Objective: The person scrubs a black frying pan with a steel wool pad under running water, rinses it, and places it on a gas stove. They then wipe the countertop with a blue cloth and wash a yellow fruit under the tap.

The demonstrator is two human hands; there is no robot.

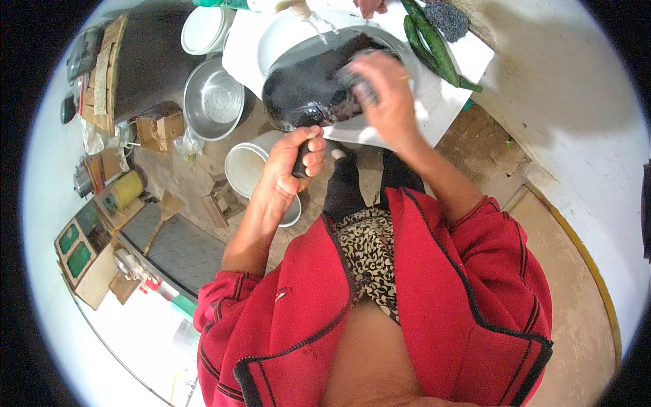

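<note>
My left hand (290, 160) grips the black handle (301, 158) of a dark pan (300, 86) with a wet, shiny surface. The pan is held over a white sink or basin (272, 38), and clear water runs from a tap (299, 9) near its far rim. Against the right part of the pan, my right hand (386, 96) presses a dark scouring pad (363, 86); both are blurred. Several green cucumbers (432, 46) lie to the right on the white surface (457, 102), beside a grey steel-wool scrubber (447, 20).
A metal basin (213, 99), a white bucket (249, 165) and a stack of white tubs (203, 30) stand at the left. Further left are cardboard boxes (160, 131) and a broom (163, 219). A pale wall (564, 96) bounds the right side.
</note>
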